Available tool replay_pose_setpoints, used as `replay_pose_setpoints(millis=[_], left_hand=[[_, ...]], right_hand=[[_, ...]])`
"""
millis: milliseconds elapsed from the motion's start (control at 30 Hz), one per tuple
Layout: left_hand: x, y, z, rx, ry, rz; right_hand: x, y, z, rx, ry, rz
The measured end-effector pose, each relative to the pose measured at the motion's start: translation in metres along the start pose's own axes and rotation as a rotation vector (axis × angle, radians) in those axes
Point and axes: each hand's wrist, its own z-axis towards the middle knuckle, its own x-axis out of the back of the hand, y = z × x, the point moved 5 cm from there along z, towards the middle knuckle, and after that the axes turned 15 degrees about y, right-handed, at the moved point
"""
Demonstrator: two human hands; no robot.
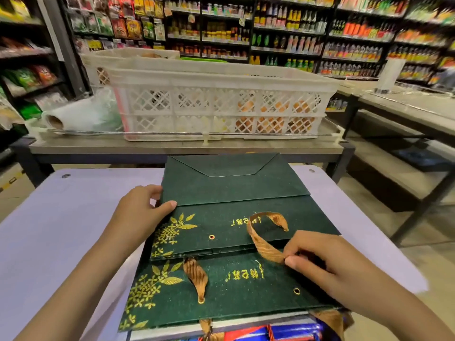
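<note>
Two flat, folded dark green paper gift bags with gold leaf print lie stacked on a pale lilac table (pixel 61 242). The upper bag (pixel 234 193) lies further from me, the lower bag (pixel 221 296) nearer. My left hand (pixel 140 210) grips the left edge of the upper bag, thumb on top. My right hand (pixel 317 257) pinches the upper bag's brown ribbon handle (pixel 266 244) between thumb and fingers. A second ribbon handle (pixel 195 276) lies on the lower bag.
Under the bags a red and blue flat item (pixel 270 334) shows at the near edge. Beyond the table stands a steel counter (pixel 172 146) with white plastic crates (pixel 221 107) holding orange produce and a roll of plastic bags (pixel 66 116). Stocked shop shelves (pixel 295 33) fill the background.
</note>
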Motion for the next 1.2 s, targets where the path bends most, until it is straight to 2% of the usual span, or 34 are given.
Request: replay_pose_setpoints(millis=[67,133,200,300,400,500,700,933,1033,1100,1200], left_hand=[[0.002,0.009,-0.002,-0.128,0.060,0.141],[0.008,0.028,-0.010,-0.332,0.097,0.059],[0.011,0.053,-0.025,-0.550,-0.060,-0.150],[0.005,0.081,-0.051,-0.731,-0.366,-0.357],[-0.006,0.089,-0.057,-0.866,-0.390,-0.348],[-0.006,0.081,-0.046,-0.794,-0.349,-0.390],[-0.011,0.073,-0.034,-0.461,-0.404,-0.663],[-0.031,0.058,-0.031,-0.102,-0.364,-0.694],[-0.027,0.062,-0.037,-0.214,-0.273,-0.614],[-0.016,0.074,-0.045,-0.397,-0.251,-0.557],[-0.007,0.093,-0.056,-0.639,-0.305,-0.460]], right_hand=[[0.001,-0.004,0.003,-0.053,0.032,0.028],[0.004,-0.009,0.009,-0.074,0.099,0.062],[0.007,-0.017,0.015,-0.064,0.160,0.068],[0.002,-0.034,0.028,-0.044,0.142,0.095],[-0.002,-0.049,0.043,-0.027,0.110,0.099],[0.001,-0.056,0.057,-0.051,0.101,0.136],[0.001,-0.052,0.065,-0.159,0.039,0.168],[0.005,-0.021,0.041,-0.315,-0.003,0.148],[0.008,-0.022,0.040,-0.270,0.015,0.085],[0.013,-0.030,0.045,-0.226,0.030,0.105],[0.018,-0.045,0.053,-0.181,0.017,0.197]])
